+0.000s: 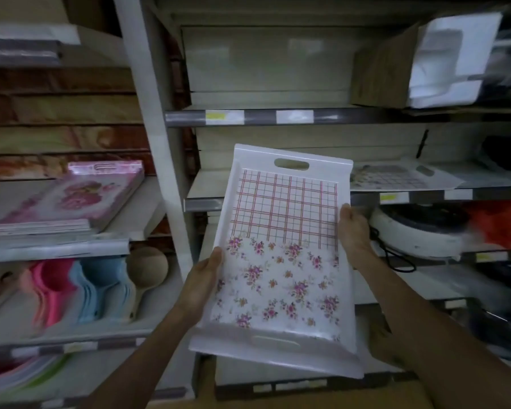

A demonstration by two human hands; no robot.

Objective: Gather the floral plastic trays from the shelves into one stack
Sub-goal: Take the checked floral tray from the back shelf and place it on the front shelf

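Dim shop shelving of pale metal fills the view, its shelf edges (278,117) fronted with grey strips and small paper price labels. In front of the middle bay, held in the air, is a glossy white rectangular plastic tray (281,255) with a raised rim and an oval handle slot at each short end; its far half is printed with a pink and grey check, its near half with small purple flower sprays. The left hand (202,283) grips its left long edge, thumb on the rim, and the right hand (351,228) grips the right long edge. A second tray (396,174) of the same print lies flat at the front edge of the shelf to the right. On the left shelves lie pink floral flat boxes (80,199) and nested pink and blue plastic scoops (80,287).
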